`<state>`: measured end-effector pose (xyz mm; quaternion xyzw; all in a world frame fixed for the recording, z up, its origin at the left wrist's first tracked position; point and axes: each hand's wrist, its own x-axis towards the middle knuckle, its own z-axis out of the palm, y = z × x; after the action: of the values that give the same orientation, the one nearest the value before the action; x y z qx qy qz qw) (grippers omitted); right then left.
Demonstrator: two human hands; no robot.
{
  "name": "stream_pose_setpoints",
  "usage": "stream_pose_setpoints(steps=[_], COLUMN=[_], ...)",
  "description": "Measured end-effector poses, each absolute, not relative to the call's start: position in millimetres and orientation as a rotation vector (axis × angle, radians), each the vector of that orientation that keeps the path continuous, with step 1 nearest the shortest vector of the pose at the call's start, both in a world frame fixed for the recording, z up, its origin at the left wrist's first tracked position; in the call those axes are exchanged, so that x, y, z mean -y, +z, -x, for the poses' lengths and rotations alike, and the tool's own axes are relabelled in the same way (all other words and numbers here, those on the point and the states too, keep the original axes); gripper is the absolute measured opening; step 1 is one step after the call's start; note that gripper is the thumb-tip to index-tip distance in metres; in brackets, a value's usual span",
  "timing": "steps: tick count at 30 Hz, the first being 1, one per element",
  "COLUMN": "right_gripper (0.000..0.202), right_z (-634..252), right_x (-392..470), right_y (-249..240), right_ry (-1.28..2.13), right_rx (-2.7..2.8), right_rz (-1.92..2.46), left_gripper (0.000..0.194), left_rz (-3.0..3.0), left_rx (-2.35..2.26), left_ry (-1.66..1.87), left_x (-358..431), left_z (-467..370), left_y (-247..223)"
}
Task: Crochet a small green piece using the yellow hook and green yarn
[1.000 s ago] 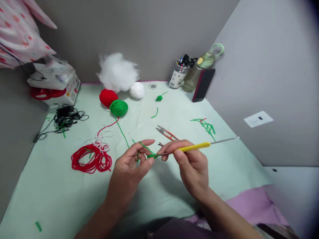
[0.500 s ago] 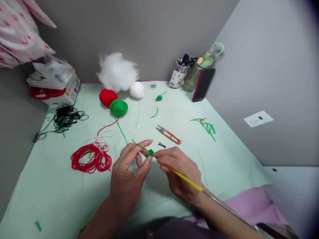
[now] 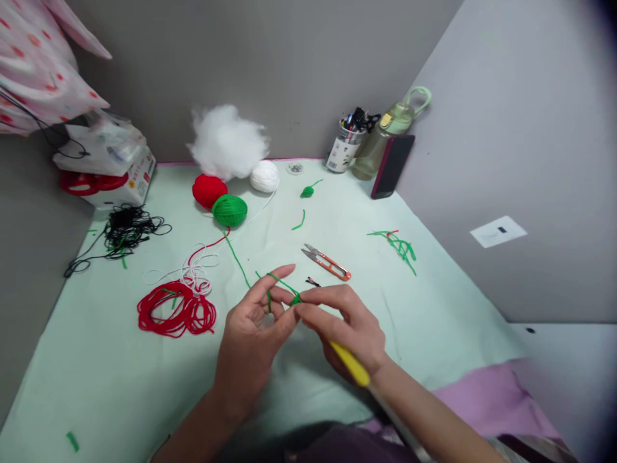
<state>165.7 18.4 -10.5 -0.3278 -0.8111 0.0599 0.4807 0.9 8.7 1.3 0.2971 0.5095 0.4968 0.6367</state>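
Note:
Between thumb and fingers, my left hand pinches a small green crochet piece, with green yarn looped over its raised index finger. My right hand is closed around a crochet hook with a yellow grip and a blurred metal shaft slanting down toward my body. Its fingertips press against the crochet piece, hiding the hook's tip. From the green yarn ball a strand runs down to my left hand. Just beyond my fingers lie a small dark clip, partly covered, and orange-handled thread snips.
A red yarn ball, white yarn ball and white stuffing sit at the back. Red yarn coils and tangled black yarn lie left. A phone leans by a bottle. Green scraps lie right.
My right hand has turned, and the hook's handle now points more steeply down toward me. The crochet piece has shifted slightly right, and the yarn stretches more openly from my left index finger.

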Motion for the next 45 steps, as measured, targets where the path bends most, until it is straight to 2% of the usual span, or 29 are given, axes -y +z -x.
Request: stream_pose_setpoints(steps=[3, 5, 12, 15, 22, 28, 33, 35, 40, 45], right_gripper=[0.034, 0.04, 0.015, 0.015, 0.015, 0.017, 0.029, 0.026, 0.016, 0.014], right_z=[-166.0, -166.1, -164.1, -163.2, -159.3, -152.1, -156.5, -160.3, -161.0, -157.8], right_x=[-14.4, -12.7, -22.3, -25.9, -26.9, -21.6, -13.6, -16.5, -28.9, -29.5], right_y=[-15.5, -11.8, 4.2, -0.3, 0.8, 4.0, -0.2, 0.8, 5.3, 0.3], right_ry=[0.015, 0.19, 1.052, 1.222, 1.159, 0.851, 0.405, 0.501, 1.001, 1.067], right_rx=[2.003, 1.945, 1.328, 1.182, 1.268, 1.49, 1.799, 1.721, 1.385, 1.355], right_rz=[0.795, 0.838, 0.824, 0.828, 0.83, 0.893, 0.914, 0.916, 0.846, 0.844], left_gripper=[0.062, 0.061, 0.044, 0.04, 0.04, 0.038, 0.045, 0.04, 0.035, 0.037], left_rz=[-0.438, -0.341, -0.476, -0.53, -0.59, -0.526, -0.315, -0.264, -0.35, -0.512], left_rx=[-0.937, -0.847, -0.907, -0.962, -0.997, -0.97, -0.886, -0.827, -0.859, -0.911], left_ry=[1.053, 0.993, 1.097, 1.124, 1.088, 1.12, 1.1, 1.034, 1.089, 1.081], left_x=[-9.7, -10.9, -13.3, -14.4, -12.0, -9.4, -10.2, -11.1, -11.8, -9.4], left_z=[-0.9, 1.4, 9.9, 11.3, 11.0, -0.6, -2.2, 1.0, 3.0, -1.5], left_y=[6.5, 10.5, 11.4, 8.3, 6.2, 6.9, 9.3, 10.5, 9.3, 3.1])
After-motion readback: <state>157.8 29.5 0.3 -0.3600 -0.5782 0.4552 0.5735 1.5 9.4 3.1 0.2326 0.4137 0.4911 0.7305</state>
